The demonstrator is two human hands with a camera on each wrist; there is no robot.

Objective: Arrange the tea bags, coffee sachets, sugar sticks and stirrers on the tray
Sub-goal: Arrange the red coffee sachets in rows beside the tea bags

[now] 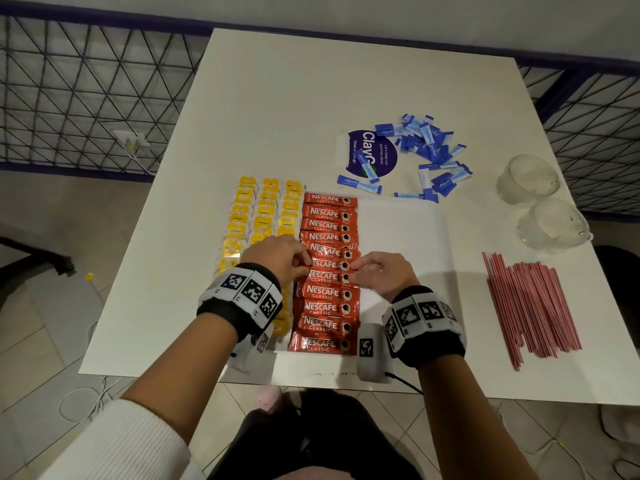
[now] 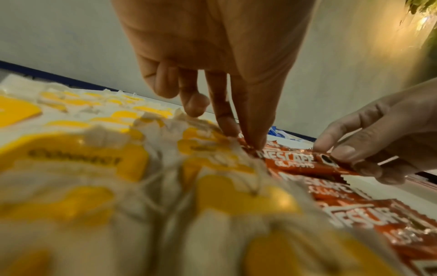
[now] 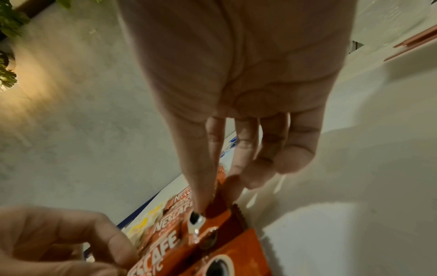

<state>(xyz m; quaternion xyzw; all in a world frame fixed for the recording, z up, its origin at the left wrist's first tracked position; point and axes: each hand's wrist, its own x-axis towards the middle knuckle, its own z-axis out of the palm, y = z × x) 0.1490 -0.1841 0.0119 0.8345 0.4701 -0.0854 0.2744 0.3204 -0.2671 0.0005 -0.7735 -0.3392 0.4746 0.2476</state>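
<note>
Red Nescafe coffee sachets (image 1: 325, 308) lie in one column on the white tray (image 1: 401, 230). Yellow tea bags (image 1: 265, 209) fill columns on their left. My left hand (image 1: 306, 267) pinches the left end of one sachet (image 1: 327, 265) midway down the column, and my right hand (image 1: 352, 270) pinches its right end. The left wrist view shows my left hand (image 2: 250, 144) at that sachet (image 2: 290, 160). In the right wrist view, my right hand's (image 3: 212, 205) thumb and forefinger nip the end by the printed cup. Blue sugar sticks (image 1: 426, 150) and red stirrers (image 1: 530, 306) lie off the tray.
Two clear glasses (image 1: 528, 178) (image 1: 554, 225) stand at the table's right edge. A round blue sticker (image 1: 372, 152) lies under some sugar sticks. A white device with a marker (image 1: 370, 355) sits at the tray's near edge. The tray's right half is bare.
</note>
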